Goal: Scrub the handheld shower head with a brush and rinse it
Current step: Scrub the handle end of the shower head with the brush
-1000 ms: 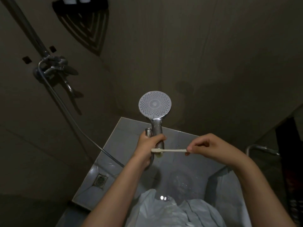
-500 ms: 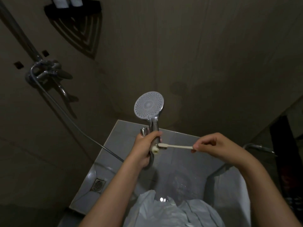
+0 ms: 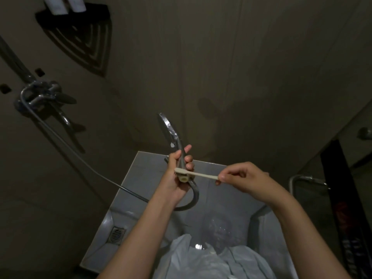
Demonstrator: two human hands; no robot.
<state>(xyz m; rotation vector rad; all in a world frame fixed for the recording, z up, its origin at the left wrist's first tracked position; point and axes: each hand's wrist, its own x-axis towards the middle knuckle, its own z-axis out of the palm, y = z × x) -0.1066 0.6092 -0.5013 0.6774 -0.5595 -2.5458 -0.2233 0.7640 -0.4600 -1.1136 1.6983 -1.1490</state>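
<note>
My left hand (image 3: 178, 176) grips the chrome handle of the handheld shower head (image 3: 168, 129), held upright at centre. The head is turned edge-on, so its nozzle face is hidden from me. My right hand (image 3: 242, 179) pinches the end of a pale toothbrush (image 3: 198, 173). The brush lies level, and its bristle end rests against the lower handle beside my left fingers. A metal hose (image 3: 84, 158) curls from the handle's base and runs left to the wall tap (image 3: 43, 95).
A dark corner shelf (image 3: 80, 35) with two white bottles hangs high on the left wall. Below lies a wet tiled floor (image 3: 141, 178) with a square drain (image 3: 117, 234). A chrome rail (image 3: 302, 179) stands at the right. A white garment (image 3: 201, 260) fills the bottom.
The shower head has turned from facing me to edge-on. The brush has stayed at the lower handle, and the camera has moved closer.
</note>
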